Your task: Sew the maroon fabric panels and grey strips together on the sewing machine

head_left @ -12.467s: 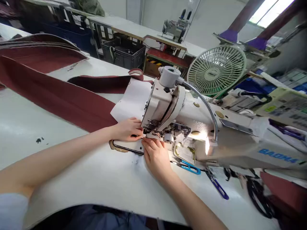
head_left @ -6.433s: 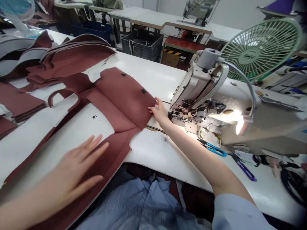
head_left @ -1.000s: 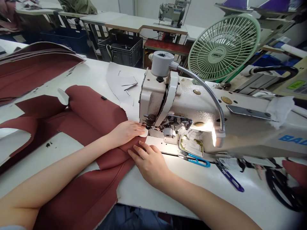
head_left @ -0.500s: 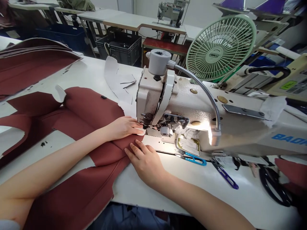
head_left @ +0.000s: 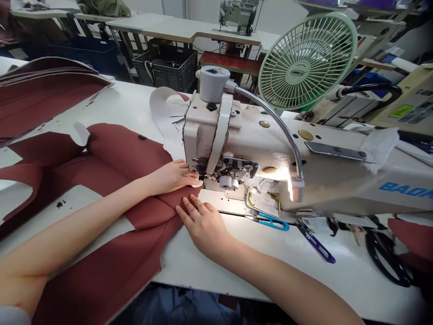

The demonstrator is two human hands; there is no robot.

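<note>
A large piece of maroon fabric [head_left: 131, 155] with a pale backing lies across the table, its right end under the head of a sewing machine [head_left: 206, 126]. Close beside the needle area, my left hand [head_left: 171, 177] has its fingers together and grips the fabric edge, where a small white bit [head_left: 197, 183] shows at the thumb. The needle itself is hidden. My right hand [head_left: 204, 228] lies palm down, fingers slightly spread, fingertips on the fabric just in front of the machine. Behind the machine head curls a white strip [head_left: 165, 110].
Blue thread snips [head_left: 272, 221] and purple thread snips [head_left: 316, 243] lie right of my right hand, with black-handled scissors [head_left: 387, 259] farther right. A green fan [head_left: 307, 63] stands behind the machine. Stacked maroon pieces [head_left: 50, 92] lie at left. A lit lamp [head_left: 297, 187] hangs under the arm.
The view has shifted slightly, so the machine appears farther left. Behind the machine head, the white strip has curled up and shows a maroon edge. Both hands keep nearly the same pose.
</note>
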